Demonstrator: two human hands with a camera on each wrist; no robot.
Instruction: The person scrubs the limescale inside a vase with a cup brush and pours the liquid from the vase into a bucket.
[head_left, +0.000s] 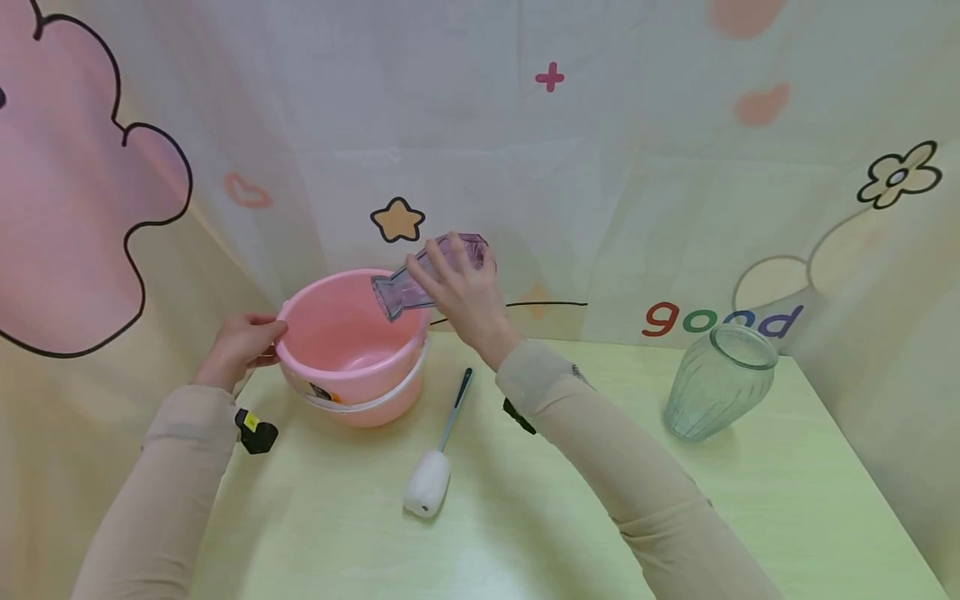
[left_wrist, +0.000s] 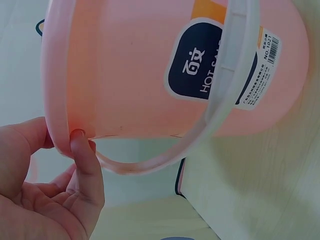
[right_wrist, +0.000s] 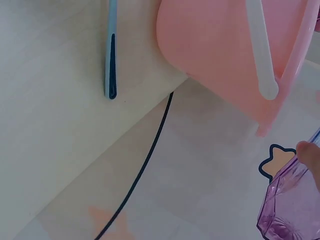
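Note:
A pink bucket (head_left: 352, 400) with a white handle stands at the back left of the table. My left hand (head_left: 246, 343) pinches its rim at the left side, thumb and fingers on either side of the lip in the left wrist view. A purple clear vase (head_left: 408, 292) is in my right hand (head_left: 467, 296), gripped around its body. It tilts over the bucket's right side, its flared mouth pointing down and left above the opening. In the right wrist view only the vase's faceted base (right_wrist: 287, 215) and a thumb show.
A sponge brush (head_left: 429, 483) with a white head and blue handle lies on the table (head_left: 570, 500) in front of the bucket. Far right stands a green ribbed glass vase (head_left: 720, 387). A printed curtain (head_left: 585, 192) hangs along the table's back edge.

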